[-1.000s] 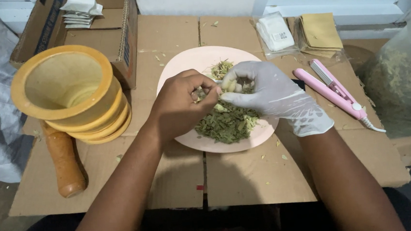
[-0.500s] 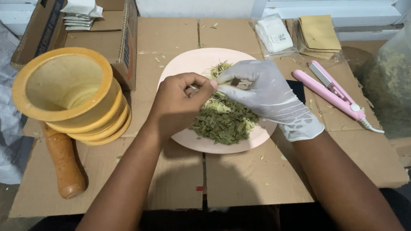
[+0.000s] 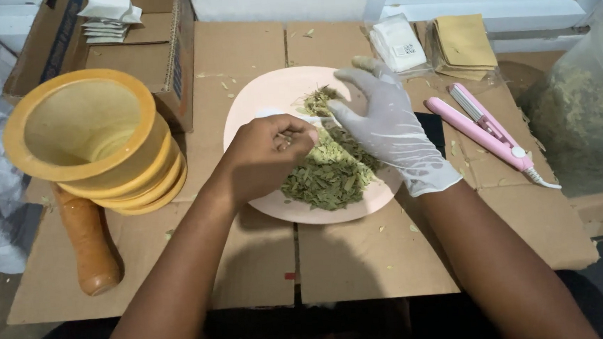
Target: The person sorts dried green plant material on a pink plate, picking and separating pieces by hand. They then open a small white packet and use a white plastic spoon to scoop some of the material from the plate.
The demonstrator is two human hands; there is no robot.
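the bare left hand [image 3: 269, 157] is curled, fingertips pinching a small white sachet [image 3: 291, 117] over the pink plate [image 3: 254, 95]. the gloved right hand [image 3: 383, 125] is spread, fingers touching the dried leaves [image 3: 330, 174]. bare plate rim lies at 11 o'clock; the yellow mortar [image 3: 91, 142] stands well apart at 9 o'clock.

Flattened cardboard [image 3: 364, 257] covers the floor. White window frame [image 3: 488, 1] runs along the far wall; glass is dark.

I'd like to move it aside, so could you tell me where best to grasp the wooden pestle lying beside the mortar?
Grip the pestle around its narrower upper shaft, coming from above on the side away from the mortar: it lies flat, thick end nearest.
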